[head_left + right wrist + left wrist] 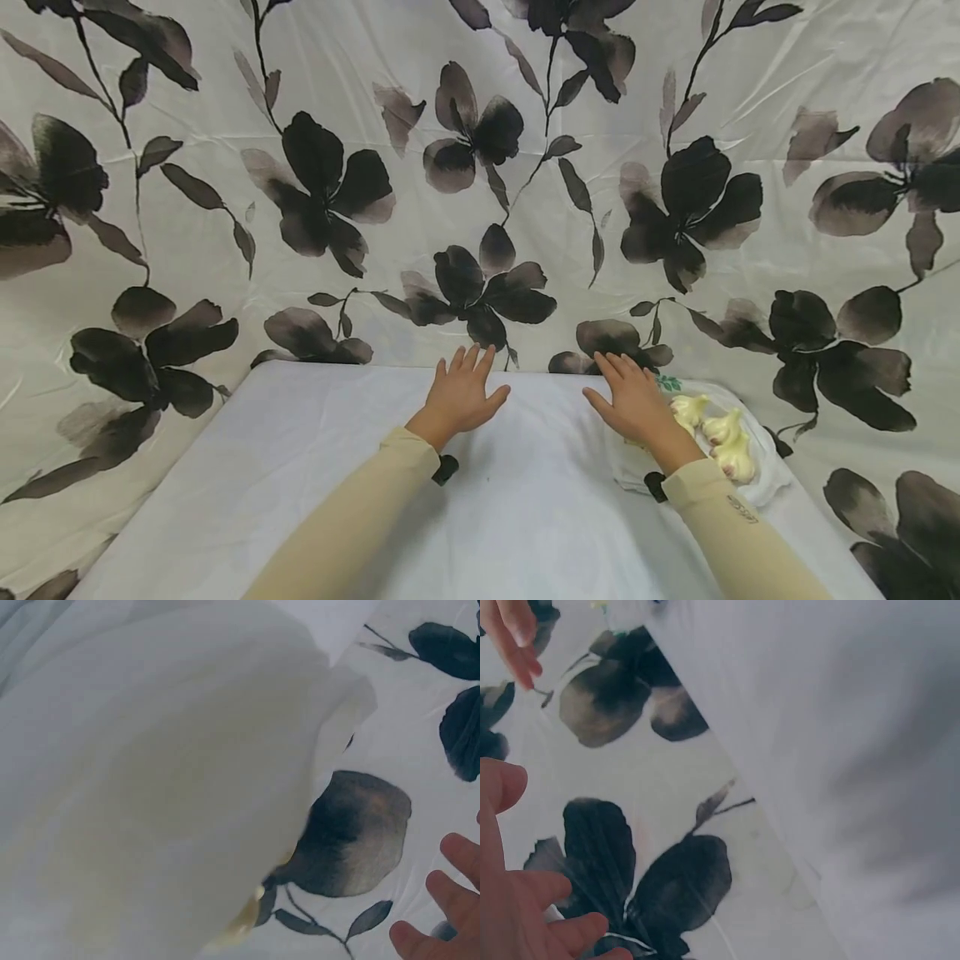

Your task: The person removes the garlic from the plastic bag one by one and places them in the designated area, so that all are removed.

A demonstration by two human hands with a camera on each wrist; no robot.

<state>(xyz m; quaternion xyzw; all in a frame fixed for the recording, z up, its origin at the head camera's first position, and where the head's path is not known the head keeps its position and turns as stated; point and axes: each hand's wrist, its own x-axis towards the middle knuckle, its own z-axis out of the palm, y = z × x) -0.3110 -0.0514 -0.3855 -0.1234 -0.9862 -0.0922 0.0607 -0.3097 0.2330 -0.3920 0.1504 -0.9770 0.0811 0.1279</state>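
Observation:
Both hands are held out over the white table, palms down and fingers spread, holding nothing. My left hand (462,396) is above the table's far middle; its thumb and fingers show along the left edge of the left wrist view. Farther right, my right hand (632,404) hovers beside a white plastic bag (771,479). On the bag lie several pale yellow, knobbly bulbs (731,450) with pinkish ends, partly hidden by the right hand and wrist. In the right wrist view the bag (165,787) fills the left side, and the right fingers (454,896) are straight at the lower right.
A white cloth covers the table (300,467). Behind and around it hangs a pale curtain (555,192) printed with dark flowers. A green print (667,383) shows near the bag's far edge. Each wrist has a dark strap device (446,469) under a beige sleeve (352,525).

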